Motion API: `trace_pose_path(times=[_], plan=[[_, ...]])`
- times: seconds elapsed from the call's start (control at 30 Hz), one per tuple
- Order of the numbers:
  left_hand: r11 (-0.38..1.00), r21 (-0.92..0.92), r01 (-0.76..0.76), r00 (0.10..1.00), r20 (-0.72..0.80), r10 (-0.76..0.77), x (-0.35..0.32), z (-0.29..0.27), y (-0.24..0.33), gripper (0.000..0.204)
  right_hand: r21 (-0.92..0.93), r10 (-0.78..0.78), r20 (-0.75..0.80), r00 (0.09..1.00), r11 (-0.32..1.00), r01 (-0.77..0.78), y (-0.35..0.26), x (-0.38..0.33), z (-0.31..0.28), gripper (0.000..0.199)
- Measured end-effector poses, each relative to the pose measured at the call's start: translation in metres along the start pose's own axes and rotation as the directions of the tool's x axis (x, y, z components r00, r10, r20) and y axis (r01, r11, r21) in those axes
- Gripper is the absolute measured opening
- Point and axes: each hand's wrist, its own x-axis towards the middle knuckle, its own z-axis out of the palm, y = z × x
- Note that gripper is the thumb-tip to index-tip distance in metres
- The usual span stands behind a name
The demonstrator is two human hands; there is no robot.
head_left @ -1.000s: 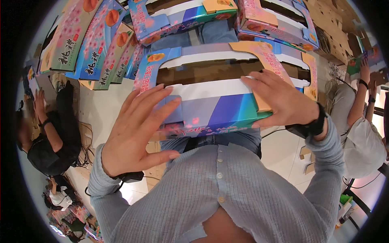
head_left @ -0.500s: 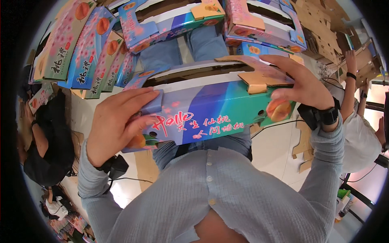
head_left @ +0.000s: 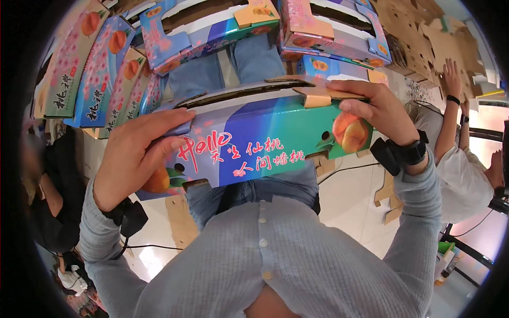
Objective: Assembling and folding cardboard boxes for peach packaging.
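At the far left of the frame we see a seated person in dark clothes [head_left: 50,212], and above, in the upper left, a row of folded fruit boxes [head_left: 101,69] printed with peaches and blossoms. Moving inward, our left hand [head_left: 135,156] grips the left end of the blue-green carton [head_left: 260,143], its fingers [head_left: 169,119] curled over the top edge and closed on the cardboard. The carton sits across the middle of the frame, held up in front of our chest, long side facing us, with peach pictures at both ends. Our right hand [head_left: 374,114], wearing a black wrist strap [head_left: 403,153], clasps the right end, fingers pressing down a brown flap [head_left: 318,95]. At the right edge, another person in white [head_left: 461,175] reaches up toward flat brown cardboard [head_left: 424,32].
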Motion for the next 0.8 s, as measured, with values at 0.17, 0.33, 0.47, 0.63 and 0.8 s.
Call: trace_pose_path(times=[0.17,0.33,0.47,0.63,0.8], plan=[[0.997,0.043,0.070,0.997,-0.027,-0.069,0.007,-0.012,0.002,0.042,-0.044,-0.041,-0.171,0.984,0.998,0.034,-0.005,0.012,0.001,0.042],[0.862,0.473,-0.181,0.973,-0.041,0.227,0.006,0.002,0.012,0.100,-0.266,-0.267,-0.355,0.896,0.948,0.177,-0.007,0.015,0.006,0.047],[0.806,0.578,-0.130,0.976,-0.068,0.207,0.000,0.009,0.016,0.116,-0.544,-0.430,-0.221,0.875,0.799,0.255,-0.023,0.005,0.015,0.071],[0.763,0.628,-0.152,0.980,-0.006,0.200,0.009,0.003,0.013,0.124,-0.729,-0.393,-0.025,0.919,0.636,0.252,-0.033,-0.012,0.024,0.112],[0.789,0.576,-0.216,0.975,0.081,0.208,0.006,-0.006,0.019,0.120,-0.768,-0.458,-0.060,0.887,0.588,0.252,-0.028,-0.007,0.030,0.094]])
